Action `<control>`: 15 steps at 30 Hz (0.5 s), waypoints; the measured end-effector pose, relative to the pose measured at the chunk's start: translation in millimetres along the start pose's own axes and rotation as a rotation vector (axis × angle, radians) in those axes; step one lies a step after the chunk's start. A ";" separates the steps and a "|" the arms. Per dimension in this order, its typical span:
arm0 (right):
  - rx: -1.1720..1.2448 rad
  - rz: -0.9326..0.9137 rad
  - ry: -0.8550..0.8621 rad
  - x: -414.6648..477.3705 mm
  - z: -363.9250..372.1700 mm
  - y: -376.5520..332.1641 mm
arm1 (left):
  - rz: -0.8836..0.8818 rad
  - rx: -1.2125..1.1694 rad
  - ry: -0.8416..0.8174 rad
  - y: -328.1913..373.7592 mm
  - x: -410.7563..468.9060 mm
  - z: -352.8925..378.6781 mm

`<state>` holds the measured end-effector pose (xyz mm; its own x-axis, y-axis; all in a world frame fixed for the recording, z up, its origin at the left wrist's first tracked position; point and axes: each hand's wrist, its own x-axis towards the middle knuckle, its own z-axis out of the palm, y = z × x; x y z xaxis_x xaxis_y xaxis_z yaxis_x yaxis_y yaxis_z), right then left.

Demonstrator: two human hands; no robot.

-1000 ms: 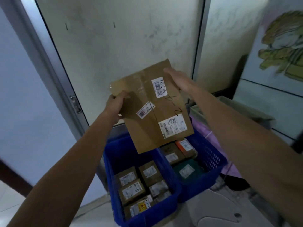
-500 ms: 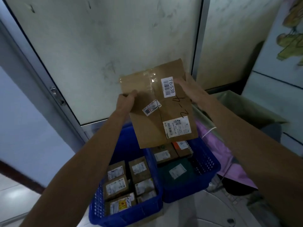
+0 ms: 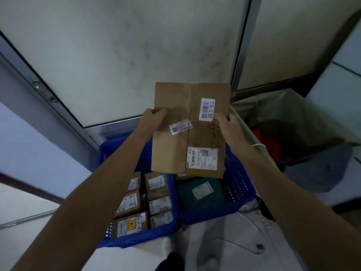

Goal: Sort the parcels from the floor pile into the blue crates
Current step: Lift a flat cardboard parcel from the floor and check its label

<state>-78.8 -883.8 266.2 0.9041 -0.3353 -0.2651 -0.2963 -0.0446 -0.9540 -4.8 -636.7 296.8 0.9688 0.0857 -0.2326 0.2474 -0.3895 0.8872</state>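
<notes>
both hands up in front of the chest, holding one flat brown cardboard parcel (image 3: 181,133) in the air above the two blue crates. left hand (image 3: 151,122) was clamped on the parcel's left edge, thumb on the front face. right hand (image 3: 227,127) was clamped on the right edge, fingers curled over the front just below a white barcode sticker (image 3: 207,109) that read t6-538. parcel face was turned toward the camera, roughly upright, its lower edge hanging over the gap between the crates. it also carried a small tilted sticker (image 3: 180,127) near the middle, a larger shipping label (image 3: 202,158) at lower right, and handwritten marks beside the right hand.

left blue crate (image 3: 136,238) held several small brown boxes (image 3: 158,184) packed in rows, labels up; one at the near end bore a yellow sticker. right blue crate (image 3: 240,184), touching the left one, held a dark green parcel (image 3: 195,196) with a white label. behind the crates stood a frosted glass door (image 3: 127,55) in a metal frame. to the right sat a lined bin (image 3: 289,114) with dark and red contents.
</notes>
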 end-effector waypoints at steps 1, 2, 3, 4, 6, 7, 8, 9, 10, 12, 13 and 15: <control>0.008 0.024 0.001 4.0 -0.5 3.9 | 0.005 0.012 -0.018 0.2 5.0 1.8; 0.011 0.041 0.001 6.1 -0.5 7.2 | 0.012 0.022 -0.043 1.1 10.3 3.3; 0.012 0.057 0.002 11.0 -0.6 13.5 | 0.019 0.025 -0.076 1.0 16.9 5.6; 0.023 0.065 0.002 12.8 0.3 17.5 | 0.027 0.027 -0.113 0.4 23.6 8.9; 0.073 0.094 0.015 16.9 4.5 29.1 | 0.029 0.026 -0.188 -4.8 39.3 17.5; 0.098 0.104 0.025 18.9 7.6 36.1 | 0.010 0.027 -0.214 -9.6 50.2 21.9; 0.117 0.112 0.032 19.1 11.3 41.8 | -0.011 0.039 -0.225 -14.8 61.4 26.0; 0.135 0.128 0.033 20.3 15.4 48.2 | -0.028 0.055 -0.237 -22.1 73.4 30.6; 0.145 0.149 0.036 20.8 19.8 54.8 | -0.026 0.071 -0.260 -27.9 82.4 35.4; 0.164 0.204 0.087 20.8 29.2 67.0 | 0.006 0.109 -0.324 -35.3 95.8 44.8; 0.181 0.221 0.133 21.5 33.4 74.0 | 0.021 0.138 -0.348 -36.1 99.2 48.8; 0.216 0.233 0.222 19.3 42.2 84.2 | 0.018 0.189 -0.397 -43.9 110.3 60.0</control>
<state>-73.3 -854.3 174.9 0.7244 -0.5097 -0.4642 -0.3926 0.2485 -0.8855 90.3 -665.2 208.3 0.8828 -0.2676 -0.3860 0.1879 -0.5521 0.8123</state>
